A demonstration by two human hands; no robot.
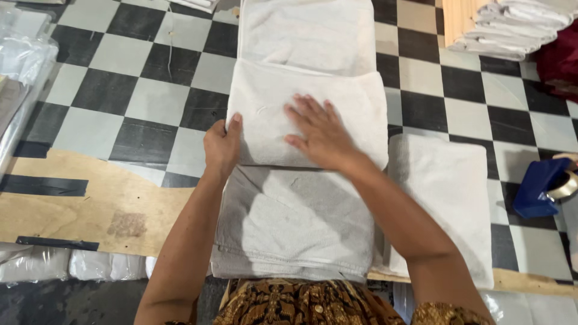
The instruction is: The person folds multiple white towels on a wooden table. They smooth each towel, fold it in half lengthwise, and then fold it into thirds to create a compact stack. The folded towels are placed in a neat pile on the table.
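Left hand (221, 146) grips the left edge of the folded white terry towel (307, 114) at frame centre. Right hand (319, 132) lies open, flat on it. Towel rests on the checkered black-and-white table (126, 90).

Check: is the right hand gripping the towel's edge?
No, the right hand lies flat on the folded white towel; the left hand grips its edge.

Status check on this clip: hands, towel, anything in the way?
Left hand gripping folded white towel at its left edge. Right hand flat on top. Nothing blocking.
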